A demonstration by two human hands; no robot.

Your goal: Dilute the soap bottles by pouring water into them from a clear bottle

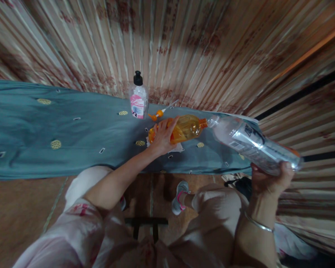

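Note:
My left hand point(164, 137) is wrapped round an orange see-through bottle point(188, 128), which leans with its uncapped neck to the right. A large clear plastic bottle point(244, 139) is tilted, its mouth meeting the orange bottle's neck. My right hand point(273, 178) grips this clear bottle from below, near its base. Behind my left hand lies an orange pump top point(156, 115) with a pale tube. Part of a light cloth or paper point(178, 148) shows under the orange bottle. Whether liquid is flowing between the bottles I cannot tell.
A clear bottle with a black cap and pink label point(138, 100) stands at the back of the green patterned tablecloth point(80, 134). A pleated curtain point(156, 48) hangs just behind. Below the table's front edge are my legs and a shoe point(180, 197).

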